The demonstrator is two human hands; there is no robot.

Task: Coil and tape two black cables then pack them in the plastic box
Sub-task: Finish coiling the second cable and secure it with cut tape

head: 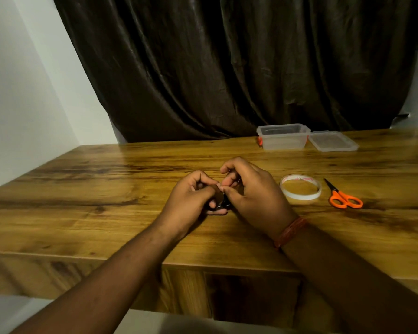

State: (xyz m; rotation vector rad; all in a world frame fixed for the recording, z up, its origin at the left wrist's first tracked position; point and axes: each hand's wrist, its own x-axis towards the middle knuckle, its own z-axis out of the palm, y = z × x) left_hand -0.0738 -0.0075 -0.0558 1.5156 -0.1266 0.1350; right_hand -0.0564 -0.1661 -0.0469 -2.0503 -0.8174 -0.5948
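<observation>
Both hands are meeting over the middle of the table [106, 179], and between them they are holding a small black cable [220, 204] bundle. The left hand [191, 198] is curling its fingers round the bundle from the left side, with the thumb lying on top. The right hand [249, 196] is closing on it from the right; its thumb and forefinger are pinching at the upper edge of the bundle, where a pale bit is showing, but it is too small to tell what this is. Only a little of the cable is visible, low in the gap between the two palms, and the rest is hiding under the fingers. It seems lifted slightly above the wood, though I cannot tell this for sure. The right wrist is wearing an orange band [290, 231]. Near the right hand a tape roll [300, 189] is lying flat, and just beside it, further right, scissors [343, 196] with orange handles. At the far edge the box [283, 137] is standing open, and its lid [332, 141] is lying touching it on the right. A dark curtain [227, 68] is hanging behind.
</observation>
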